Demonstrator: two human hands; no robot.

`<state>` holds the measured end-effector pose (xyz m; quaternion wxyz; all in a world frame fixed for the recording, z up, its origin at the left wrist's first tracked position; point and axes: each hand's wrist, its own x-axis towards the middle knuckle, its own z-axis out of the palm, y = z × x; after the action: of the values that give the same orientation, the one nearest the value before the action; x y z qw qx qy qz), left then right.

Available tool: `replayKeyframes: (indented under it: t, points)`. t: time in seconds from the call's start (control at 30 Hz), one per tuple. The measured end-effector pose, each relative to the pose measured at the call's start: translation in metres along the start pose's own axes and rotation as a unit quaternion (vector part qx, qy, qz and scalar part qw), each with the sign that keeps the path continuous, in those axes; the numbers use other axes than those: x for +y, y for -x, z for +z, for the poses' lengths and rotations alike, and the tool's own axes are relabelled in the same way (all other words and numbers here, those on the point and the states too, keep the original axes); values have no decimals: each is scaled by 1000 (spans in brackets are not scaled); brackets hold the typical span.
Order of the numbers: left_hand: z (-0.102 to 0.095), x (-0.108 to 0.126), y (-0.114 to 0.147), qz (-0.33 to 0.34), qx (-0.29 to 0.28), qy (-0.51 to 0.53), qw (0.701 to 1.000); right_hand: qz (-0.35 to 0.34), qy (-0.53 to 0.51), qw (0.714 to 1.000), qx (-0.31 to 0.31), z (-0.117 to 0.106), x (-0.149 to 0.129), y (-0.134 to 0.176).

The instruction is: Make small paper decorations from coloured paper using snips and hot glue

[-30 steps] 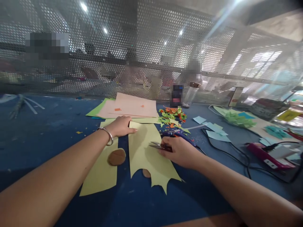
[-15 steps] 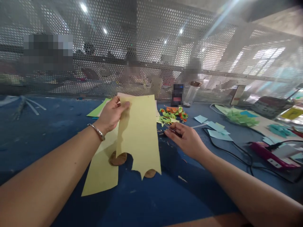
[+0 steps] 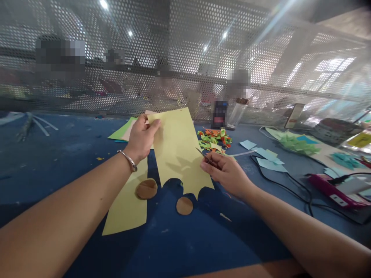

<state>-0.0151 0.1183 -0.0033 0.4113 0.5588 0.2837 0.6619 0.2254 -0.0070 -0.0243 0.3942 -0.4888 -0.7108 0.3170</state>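
My left hand point(image 3: 144, 136) pinches the upper left corner of a yellow paper sheet point(image 3: 176, 146), held tilted above the table. Rounded bites are cut from the sheet's lower edge, leaving pointed tips. In my right hand point(image 3: 224, 170) is a small pair of scissors point(image 3: 205, 156), its thin metal point up against the sheet's right side; the fingers hide the handles. Below the sheet lies a round brown disc point(image 3: 184, 205). A second brown disc point(image 3: 146, 189) rests partly on another yellow sheet point(image 3: 126, 216), beneath my left wrist.
Orange and green paper scraps point(image 3: 214, 139) lie beyond my right hand. Farther right are light blue paper pieces point(image 3: 269, 164), black cables point(image 3: 290, 195) and a magenta power strip point(image 3: 330, 191). A phone point(image 3: 219, 114) and clear bottle point(image 3: 238, 114) stand before the perforated metal screen point(image 3: 185, 46).
The held sheet has tilted, its lower edge swinging right and up, uncovering the brown disc below. The scissors' point now shows against the sheet's right side.
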Motion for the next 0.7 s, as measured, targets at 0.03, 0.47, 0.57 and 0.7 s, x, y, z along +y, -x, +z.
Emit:
replayKeyframes:
  t: [0.03, 0.47, 0.57, 0.7]
  points:
    - [1, 0, 0, -4, -1, 1, 1000, 5, -3, 1000, 13, 0, -1, 0]
    - [5, -6, 2, -12, 12, 18, 1000, 19, -23, 997, 74, 1, 4, -1]
    - [5, -5, 8, -69, 3, 3, 998, 17, -1, 997, 73, 2, 5, 0]
    - [2, -1, 10, -140, -79, -39, 986, 22, -18, 996, 85, 1, 6, 0]
